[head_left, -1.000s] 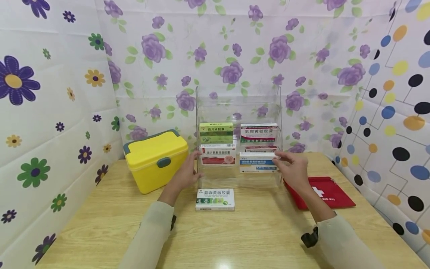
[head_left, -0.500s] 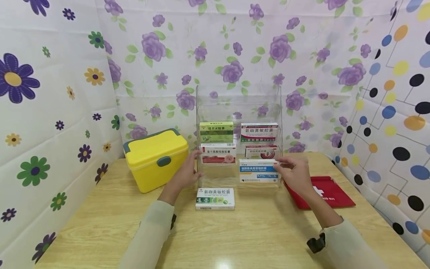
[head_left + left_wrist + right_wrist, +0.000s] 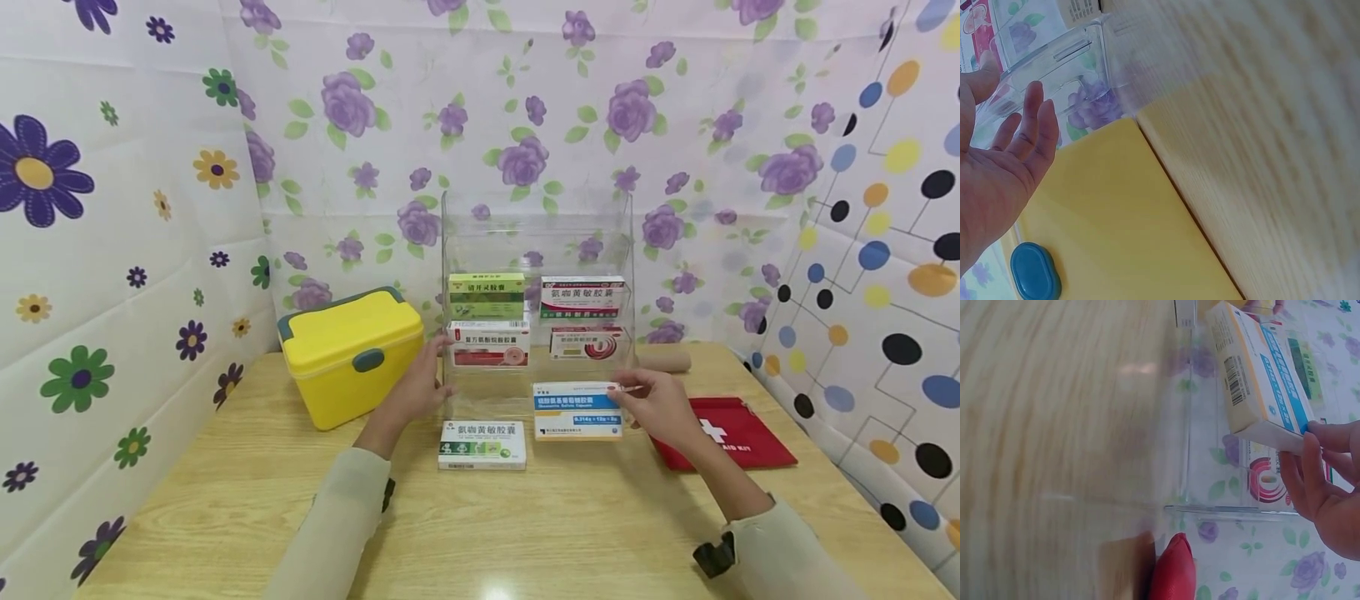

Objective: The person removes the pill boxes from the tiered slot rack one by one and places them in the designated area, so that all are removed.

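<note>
Yellow plastic carry case with grey-green latch and handle (image 3: pixel 349 354) at left rear of the light wood bench (image 3: pixel 525 533). Flat red first-aid pouch with white cross (image 3: pixel 731 433) lies at right. Green-and-white medicine box (image 3: pixel 482 444) lies flat on the bench, near the front. Purple rose-print sheet (image 3: pixel 525 108) behind, daisy-print sheet (image 3: pixel 97 250) left, dot-print sheet (image 3: pixel 885 250) right.

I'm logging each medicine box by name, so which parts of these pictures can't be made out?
- Head view: print on the blue and white box in the right hand is too small.
- Right wrist view: table is blurred.
- Left wrist view: the frame edge cuts off the left hand; clear rack only partly visible.
</note>
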`<state>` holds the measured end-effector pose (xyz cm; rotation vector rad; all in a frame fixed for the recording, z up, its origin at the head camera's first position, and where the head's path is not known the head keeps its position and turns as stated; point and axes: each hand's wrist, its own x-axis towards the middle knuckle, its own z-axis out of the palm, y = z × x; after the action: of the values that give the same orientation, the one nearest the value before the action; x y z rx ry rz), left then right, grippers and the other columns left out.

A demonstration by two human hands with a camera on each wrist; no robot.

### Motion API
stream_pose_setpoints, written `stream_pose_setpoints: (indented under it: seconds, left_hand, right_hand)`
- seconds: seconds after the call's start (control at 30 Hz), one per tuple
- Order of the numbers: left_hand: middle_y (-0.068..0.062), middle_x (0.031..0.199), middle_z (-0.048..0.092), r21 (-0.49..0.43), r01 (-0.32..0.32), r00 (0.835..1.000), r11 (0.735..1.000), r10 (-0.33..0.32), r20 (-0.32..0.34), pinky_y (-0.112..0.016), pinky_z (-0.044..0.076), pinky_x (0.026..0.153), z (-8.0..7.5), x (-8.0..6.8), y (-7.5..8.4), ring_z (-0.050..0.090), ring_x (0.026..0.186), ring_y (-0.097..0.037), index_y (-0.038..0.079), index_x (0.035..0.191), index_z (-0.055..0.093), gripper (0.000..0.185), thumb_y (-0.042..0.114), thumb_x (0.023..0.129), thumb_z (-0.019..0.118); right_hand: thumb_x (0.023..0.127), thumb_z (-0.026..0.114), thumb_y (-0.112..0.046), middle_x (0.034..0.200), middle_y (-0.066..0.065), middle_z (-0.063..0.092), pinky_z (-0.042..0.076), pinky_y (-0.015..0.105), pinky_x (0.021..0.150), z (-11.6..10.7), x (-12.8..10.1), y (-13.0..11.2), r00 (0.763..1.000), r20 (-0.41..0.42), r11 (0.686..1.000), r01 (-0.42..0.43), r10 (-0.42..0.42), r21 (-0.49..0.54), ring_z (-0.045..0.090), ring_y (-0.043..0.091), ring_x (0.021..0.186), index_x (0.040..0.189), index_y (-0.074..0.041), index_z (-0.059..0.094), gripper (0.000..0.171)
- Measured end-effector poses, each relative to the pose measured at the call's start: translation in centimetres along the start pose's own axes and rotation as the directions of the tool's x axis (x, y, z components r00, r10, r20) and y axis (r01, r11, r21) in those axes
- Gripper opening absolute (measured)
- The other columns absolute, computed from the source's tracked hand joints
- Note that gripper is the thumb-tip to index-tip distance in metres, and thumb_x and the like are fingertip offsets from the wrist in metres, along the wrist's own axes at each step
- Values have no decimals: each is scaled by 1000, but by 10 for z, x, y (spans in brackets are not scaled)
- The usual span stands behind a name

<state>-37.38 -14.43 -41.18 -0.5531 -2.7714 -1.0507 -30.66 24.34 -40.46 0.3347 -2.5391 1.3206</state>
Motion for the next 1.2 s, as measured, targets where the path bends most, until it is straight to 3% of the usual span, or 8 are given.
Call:
stream_pose_setpoints:
  seconds: [0.2,0.4,0.57,0.8,1.03,1.2]
  left_hand:
    - [-13,153,30,1,-8,1000,1000,8,-3,-40,53,83,0,1,1,55,98,-27,27,146,22,79,7,90,73]
    - [-14,153,30,-6,-10,1000,1000,10,7,-39,53,82,-3,0,0,57,92,-26,25,147,21,78,8,91,72]
    - [-13,152,32,-16,-1,1000,1000,1,19,-41,52,86,-3,0,0,57,97,-26,26,148,21,78,10,91,72]
    - [-13,152,33,-19,10,1000,1000,-10,28,-41,52,85,-1,1,0,57,98,-28,26,148,22,78,7,91,72]
    - [-13,152,33,-17,10,1000,1000,-10,26,-48,47,98,0,0,1,50,122,-31,26,148,21,78,8,91,72]
    - [-12,152,34,-20,18,999,1000,-18,28,-45,51,92,1,0,1,55,112,-30,27,147,21,78,8,91,71]
  right_hand:
    - [90,74,-16,106,18,70,57,38,52,1,-1,7,997,69,999,-44,43,12,67,36,84,113,-1,70,28]
    - [91,73,-17,107,18,70,57,38,52,3,3,14,986,149,997,-73,77,-34,66,33,85,112,-2,71,26]
    - [92,72,-21,108,16,69,57,38,55,3,7,21,972,193,990,-129,136,-51,65,35,87,115,-4,70,29]
    - [92,71,-19,108,16,69,58,40,57,3,6,24,957,243,987,-159,160,-25,66,28,86,115,-2,69,28]
    - [95,67,-14,107,18,68,59,40,59,5,6,27,945,267,980,-200,191,6,70,23,75,117,1,66,27]
    - [96,66,-13,107,18,67,59,41,62,4,5,29,933,285,974,-228,220,-4,71,23,73,119,0,64,26]
